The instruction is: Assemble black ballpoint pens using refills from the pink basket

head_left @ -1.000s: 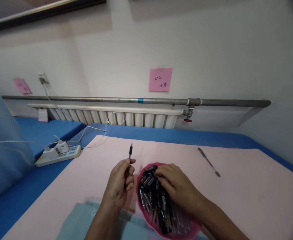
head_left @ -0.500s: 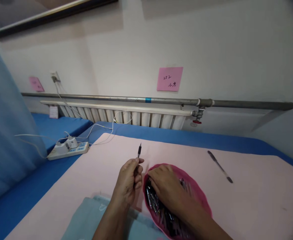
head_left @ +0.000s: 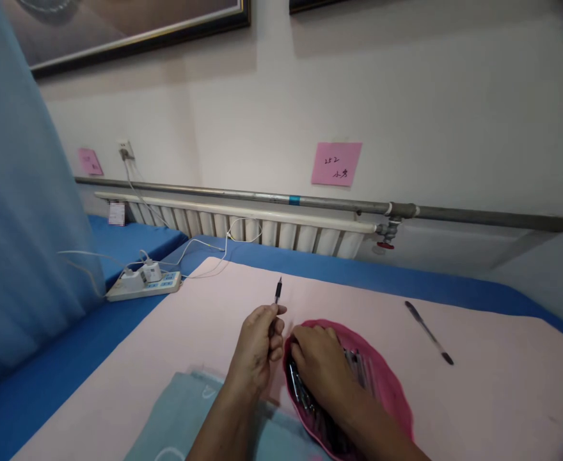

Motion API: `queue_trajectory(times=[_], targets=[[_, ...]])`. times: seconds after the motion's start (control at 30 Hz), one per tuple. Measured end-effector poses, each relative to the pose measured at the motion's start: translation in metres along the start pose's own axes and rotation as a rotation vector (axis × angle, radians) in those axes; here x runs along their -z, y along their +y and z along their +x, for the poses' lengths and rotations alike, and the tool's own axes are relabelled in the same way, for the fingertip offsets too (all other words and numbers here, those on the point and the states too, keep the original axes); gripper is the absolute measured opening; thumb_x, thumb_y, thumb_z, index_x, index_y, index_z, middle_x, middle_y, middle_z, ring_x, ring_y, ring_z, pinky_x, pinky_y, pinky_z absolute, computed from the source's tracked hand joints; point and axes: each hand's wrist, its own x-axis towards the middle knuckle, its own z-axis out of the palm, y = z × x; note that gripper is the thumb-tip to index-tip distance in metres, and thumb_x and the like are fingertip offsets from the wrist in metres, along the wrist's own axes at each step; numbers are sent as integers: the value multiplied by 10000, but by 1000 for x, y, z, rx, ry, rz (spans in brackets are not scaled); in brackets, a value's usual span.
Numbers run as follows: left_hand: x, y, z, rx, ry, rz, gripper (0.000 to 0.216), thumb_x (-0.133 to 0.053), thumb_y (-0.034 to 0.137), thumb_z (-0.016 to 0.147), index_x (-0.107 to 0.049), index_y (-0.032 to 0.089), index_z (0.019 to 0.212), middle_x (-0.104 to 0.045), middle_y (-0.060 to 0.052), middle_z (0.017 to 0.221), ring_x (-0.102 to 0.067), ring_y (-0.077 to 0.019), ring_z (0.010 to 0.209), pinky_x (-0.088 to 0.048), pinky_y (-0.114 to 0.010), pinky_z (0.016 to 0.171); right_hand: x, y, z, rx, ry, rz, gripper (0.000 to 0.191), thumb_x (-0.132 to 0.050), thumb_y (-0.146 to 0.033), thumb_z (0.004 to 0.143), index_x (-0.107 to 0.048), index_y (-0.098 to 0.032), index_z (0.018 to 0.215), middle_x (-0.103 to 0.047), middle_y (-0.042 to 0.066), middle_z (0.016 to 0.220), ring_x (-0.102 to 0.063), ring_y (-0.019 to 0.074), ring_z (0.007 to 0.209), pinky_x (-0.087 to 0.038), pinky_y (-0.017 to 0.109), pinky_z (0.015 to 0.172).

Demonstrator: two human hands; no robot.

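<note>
Now the left hand [head_left: 256, 340] pinches a pen [head_left: 278, 291]; whether the right hand [head_left: 324, 366], inside the bowl [head_left: 389, 392], grips, I cannot tell.

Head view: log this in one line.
left hand: holds black-grip pen; right hand: over pens in pink bowl; loose pen: on pink sheet

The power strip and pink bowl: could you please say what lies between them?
The head view shows the pink sheet, then the left hand holding a pen, between them.
</note>
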Motion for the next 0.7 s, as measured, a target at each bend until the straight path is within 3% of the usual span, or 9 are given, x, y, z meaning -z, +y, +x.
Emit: queue_trajectory(times=[0.3,0.7], targets=[[-2,4,-4,-10,-14,-16,282,-596,371,687,-539,134,828,-435,78,501,-237,0,343,-88,-177,370,-4,-8,3,-63,-47,41,216,-431,-39,802,-613,-154,779,-688,59,746,-590,160,644,-248,270,530],[-4,3,-6,-14,-20,-19,327,-625,412,638,-534,140,796,-431,81,486,-230,-5,339,-79,-191,381,-1,-13,1,-35,-78,0,248,-394,-55,836,-627,-125,883,-715,117,834,-651,221,744,-290,271,548]])
